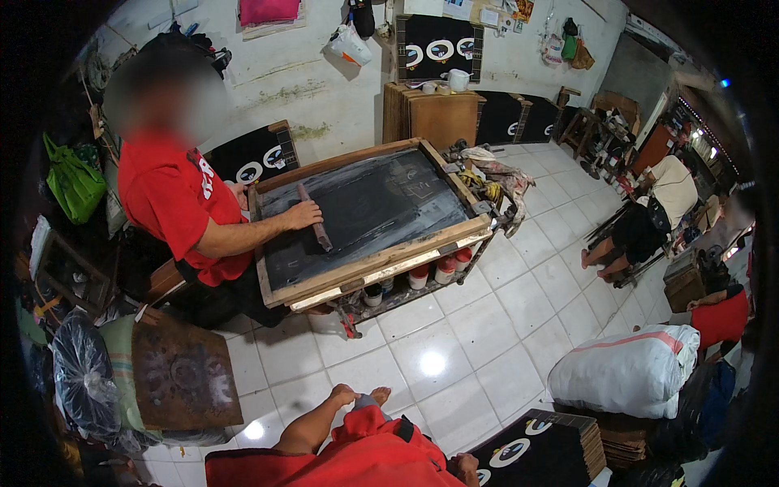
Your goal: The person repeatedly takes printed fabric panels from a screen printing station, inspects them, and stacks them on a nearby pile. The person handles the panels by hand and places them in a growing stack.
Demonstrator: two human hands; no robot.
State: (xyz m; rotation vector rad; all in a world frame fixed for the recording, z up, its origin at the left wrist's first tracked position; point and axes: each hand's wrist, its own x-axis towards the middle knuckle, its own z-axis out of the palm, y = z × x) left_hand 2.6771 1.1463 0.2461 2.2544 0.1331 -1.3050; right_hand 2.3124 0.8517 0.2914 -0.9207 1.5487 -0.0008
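My left hand (pixel 344 395) is in front of my body, beside my grey shorts (pixel 364 402) and above the tiled floor. Its fingers are curled closed; whatever they may hold is too small to make out. Low on my right side, my right hand (pixel 466 465) is next to a stack of black panels (pixel 531 450) printed with white cartoon eyes. Its fingers look curled, and my red shirt and the shadow hide part of them. Whether it touches the stack I cannot tell.
Ahead, a co-worker in red (pixel 174 203) holds a squeegee (pixel 313 215) on a wood-framed printing screen (pixel 373 195) over a wheeled table. Paint tubs (pixel 445 269) stand below. A stained brown board (pixel 182 369) is at left, a large white sack (pixel 625 369) at right. Others sit farther right.
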